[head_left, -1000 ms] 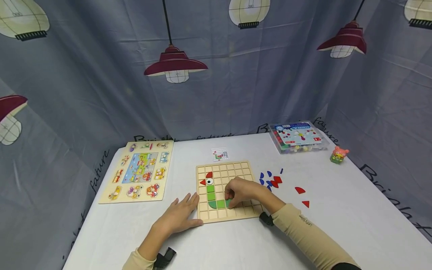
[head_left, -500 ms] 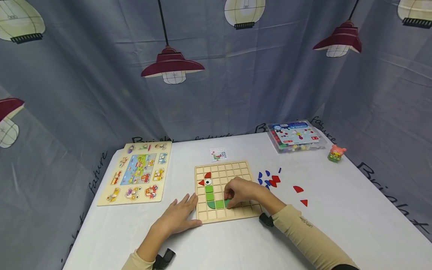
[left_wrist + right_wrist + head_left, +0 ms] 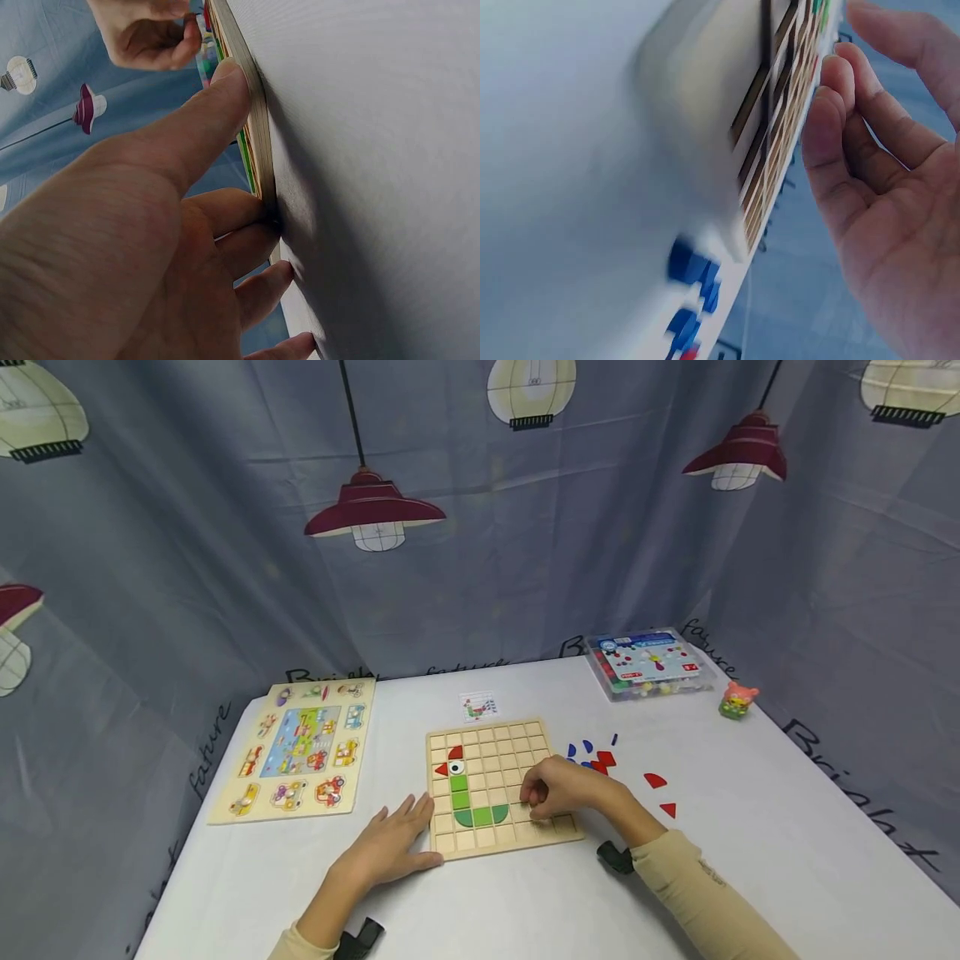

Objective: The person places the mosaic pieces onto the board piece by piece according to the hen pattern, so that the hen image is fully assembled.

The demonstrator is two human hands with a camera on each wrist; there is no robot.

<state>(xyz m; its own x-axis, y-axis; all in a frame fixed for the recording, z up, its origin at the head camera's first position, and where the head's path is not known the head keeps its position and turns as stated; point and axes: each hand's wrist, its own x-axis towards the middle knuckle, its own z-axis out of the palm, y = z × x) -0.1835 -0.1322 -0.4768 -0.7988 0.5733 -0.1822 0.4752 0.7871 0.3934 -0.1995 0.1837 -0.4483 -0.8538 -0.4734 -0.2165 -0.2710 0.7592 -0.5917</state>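
A wooden grid board (image 3: 491,749) lies on the white table. On its left part sit green squares (image 3: 460,799), dark green quarter-round pieces (image 3: 500,814), an eye piece (image 3: 456,767), a red quarter-round (image 3: 455,752) and a red triangle (image 3: 442,769). My left hand (image 3: 388,847) rests along the board's left edge, fingers extended; in the left wrist view its thumb (image 3: 214,112) touches the board's side. Over the board's right part hovers my right hand (image 3: 566,789), fingers loosely bent. The right wrist view shows its thumb apart from the fingers (image 3: 826,142), with nothing between them.
Right of the board lie blue pieces (image 3: 587,747) and red pieces (image 3: 606,758), plus a red quarter-round (image 3: 655,780) and triangle (image 3: 668,810). A picture card (image 3: 478,706) lies behind. A vehicle puzzle (image 3: 247,802) lies left; a plastic box (image 3: 648,664) and toy figure (image 3: 738,700) stand back right.
My right hand has let go of the dark green quarter-round, which now sits in the grid, and has moved right. My left hand stays at the board's edge. The head view has shifted slightly.
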